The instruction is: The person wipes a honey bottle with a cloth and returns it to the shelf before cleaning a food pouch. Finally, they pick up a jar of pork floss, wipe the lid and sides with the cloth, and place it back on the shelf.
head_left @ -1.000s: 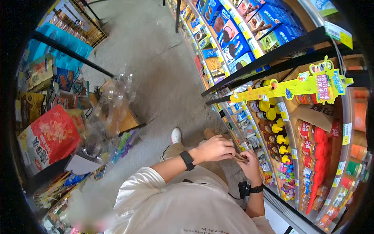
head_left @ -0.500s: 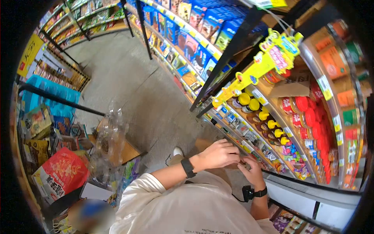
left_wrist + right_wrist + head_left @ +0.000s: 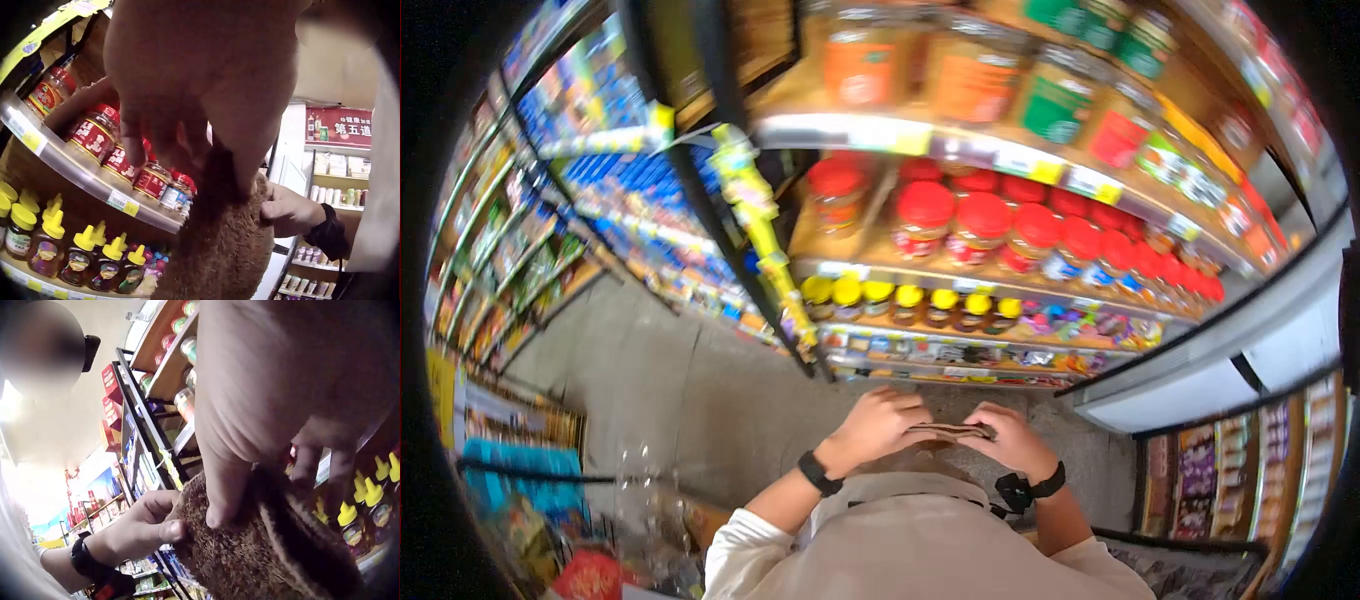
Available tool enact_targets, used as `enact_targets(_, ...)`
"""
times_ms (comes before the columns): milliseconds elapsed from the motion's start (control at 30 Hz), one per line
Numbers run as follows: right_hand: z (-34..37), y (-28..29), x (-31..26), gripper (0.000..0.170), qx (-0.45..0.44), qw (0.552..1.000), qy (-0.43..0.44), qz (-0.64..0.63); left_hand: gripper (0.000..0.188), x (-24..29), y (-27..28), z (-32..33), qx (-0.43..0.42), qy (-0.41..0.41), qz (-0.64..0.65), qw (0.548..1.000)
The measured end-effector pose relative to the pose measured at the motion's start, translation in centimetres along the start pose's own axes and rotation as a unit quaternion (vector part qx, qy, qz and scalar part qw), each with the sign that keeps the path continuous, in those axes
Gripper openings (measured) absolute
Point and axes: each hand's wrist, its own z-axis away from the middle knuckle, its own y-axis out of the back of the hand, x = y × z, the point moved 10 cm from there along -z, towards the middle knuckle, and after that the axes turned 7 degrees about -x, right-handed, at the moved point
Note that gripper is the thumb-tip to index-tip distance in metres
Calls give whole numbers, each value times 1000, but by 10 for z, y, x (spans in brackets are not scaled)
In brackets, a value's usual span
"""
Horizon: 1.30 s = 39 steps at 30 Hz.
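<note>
So I'm running this one remotely, and what I've got is a fuzzy brown cloth point(image 3: 948, 431) held up in front of the person's waist, off the floor point(image 3: 730, 395) and a bit short of the shelves. The left hand point(image 3: 885, 424) grips one end and the right hand point(image 3: 1008, 440) grips the other. From the right wrist view, the right thumb lies flat on the near face of it; the left thumb is on the edge at the far side.

Looks to me like it's light and pretty soft, so I'd expect it to flop or sag between the hands rather than stay flat. The rough pile should give decent friction, so I wouldn't worry about slipping, and nothing about it says fragile. There are at least two layers with a gap between them, and I can't tell if that's a fold or an opening. I'd pinch near the ends, thumb on one face and fingers behind, catching both layers so one doesn't slide off the other.

Red-lidded jars point(image 3: 982, 228) and yellow-capped bottles point(image 3: 908, 304) sit on the shelves beyond, well apart from the cloth in the head view.
</note>
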Motion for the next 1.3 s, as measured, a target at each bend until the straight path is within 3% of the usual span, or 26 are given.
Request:
enact_targets(67,19,26,12,21,38,999,-11,-8,20,14,22,-18,109,-19,2,994)
enact_targets(167,43,53,29,22,82,996,-26,-13,15,26,20,-49,135,-10,24,990)
enact_targets(333,77,85,60,22,114,993,-21,31,17,48,-12,-100,72,-49,17,996)
enact_targets(400,93,103,70,21,165,986,10,-31,19,36,-22,-117,74,25,190,979)
enact_targets(500,103,118,94,21,191,980,-14,-62,19,36,-47,-145,27,28,191,981)
enact_targets(567,111,131,97,21,206,976,-22,-62,20,37,-49,-159,20,32,191,981)
enact_targets(633,117,136,105,21,191,968,-69,-147,22,33,-46,-168,47,31,246,968)
enact_targets(700,123,144,108,21,209,970,-57,-109,23,32,-49,-173,26,51,252,966)
enact_targets(767,127,154,94,19,232,973,4,12,22,39,-45,-180,23,21,247,968)
enact_targets(900,130,162,91,18,236,972,-9,-8,25,49,-38,-186,25,-4,262,965)
enact_targets(967,132,172,77,18,267,962,41,-35,23,48,-42,-187,15,-6,279,960)
enact_targets(1033,130,175,74,20,259,964,24,-62,28,38,-39,-185,56,-4,337,940)
enact_targets(1067,127,176,75,20,257,961,16,-101,41,31,-43,-185,54,-10,385,921)
enact_targets(1100,124,176,78,21,255,957,9,-139,54,26,-54,-185,22,17,447,894)
enact_targets(1167,116,183,76,22,263,953,1,-149,60,47,-62,-198,-47,-3,499,866)
enact_targets(1200,112,190,70,22,276,947,10,-162,64,45,-75,-199,-74,-36,420,904)
enact_targets(1233,109,195,65,22,288,942,19,-175,64,38,-87,-197,-81,-45,421,902)
enact_targets(1300,103,203,68,23,295,932,7,-210,63,9,-116,-200,-101,94,513,847)
